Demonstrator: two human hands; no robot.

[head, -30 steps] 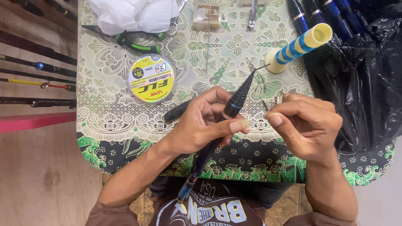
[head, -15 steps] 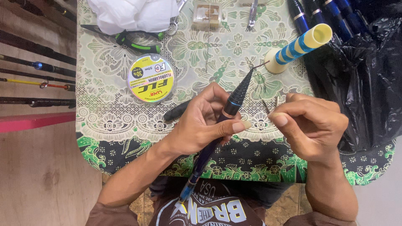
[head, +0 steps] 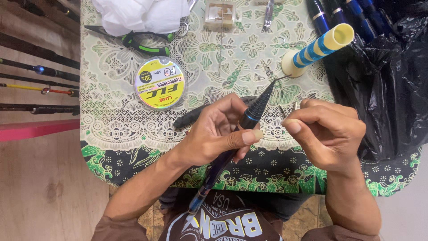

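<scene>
The dark tapered rod section (head: 249,117), black with a blue band, sits in the middle of the frame, slanting from the person's lap at bottom centre up to a thin tip over the table. The left hand (head: 218,131) is wrapped around it just below the blue band, fingers curled close and the thumb pressed flat along its side. The right hand (head: 327,134), at right of centre, has its fingers bunched together, thumb and forefinger pinched tight; whatever they pinch is too fine to make out. The two hands sit near each other without touching.

Both hands work just above the near edge of the table (head: 133,147), which is covered in a green patterned cloth. Open cloth lies between the hands and the round yellow spool of line (head: 160,83) at upper left of centre. Green-handled pliers (head: 133,39) and a white crumpled bag (head: 142,13) lie along the top edge. A blue-and-yellow striped tube (head: 321,47) leans at upper right, beside a black plastic bag (head: 392,80) filling the right side. A small clear box (head: 220,13) sits at top centre; its contents are unclear. Thin rods (head: 35,71) lie at far left.
</scene>
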